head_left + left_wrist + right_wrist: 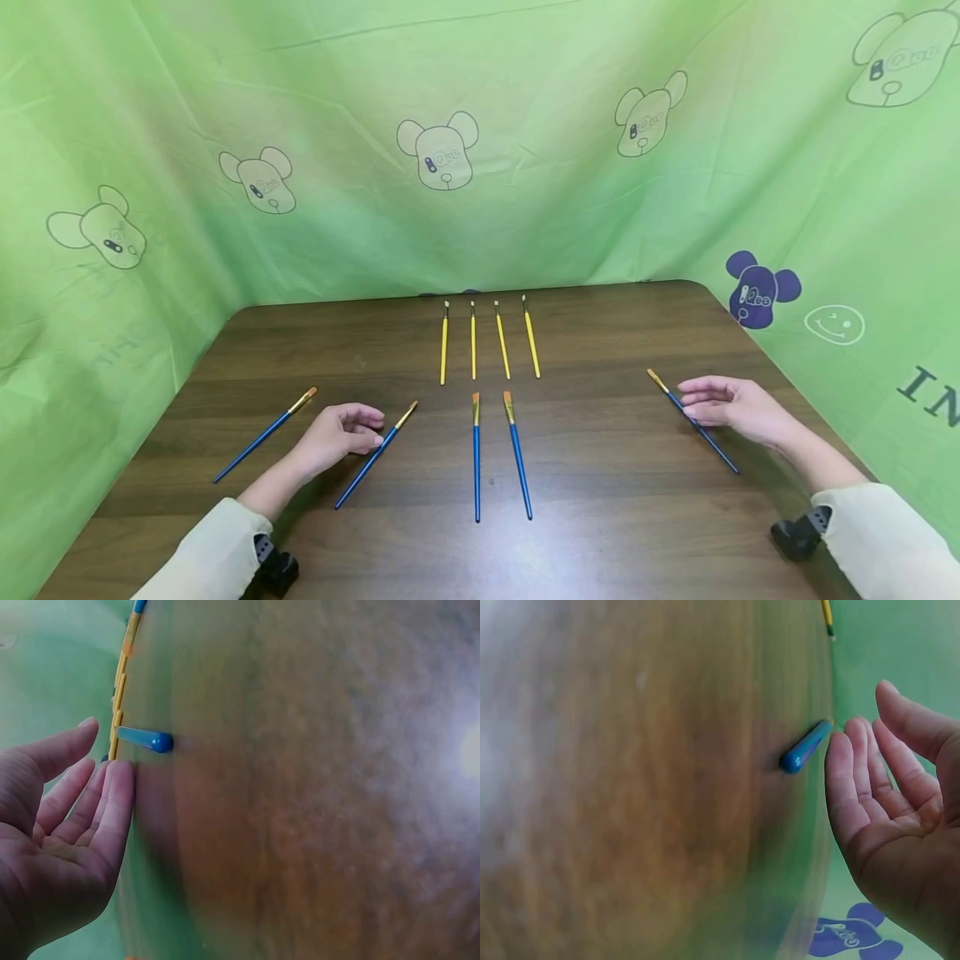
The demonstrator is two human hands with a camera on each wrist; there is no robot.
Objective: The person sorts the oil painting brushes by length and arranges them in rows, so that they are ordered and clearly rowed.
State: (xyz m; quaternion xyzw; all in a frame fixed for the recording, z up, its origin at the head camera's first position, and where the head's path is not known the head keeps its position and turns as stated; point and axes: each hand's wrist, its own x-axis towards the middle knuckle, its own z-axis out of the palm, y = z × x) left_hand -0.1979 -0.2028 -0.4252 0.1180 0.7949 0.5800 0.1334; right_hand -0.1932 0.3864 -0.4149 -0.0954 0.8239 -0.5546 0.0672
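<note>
remote log: i see my left hand released, fingers relaxed, beside a blue brush front-left of the yellow brushes. my right hand, also released, is beside another blue brush, front-right of them.

Bright head view, pale glare on the near tabletop, soft blur in both wrist views
</note>
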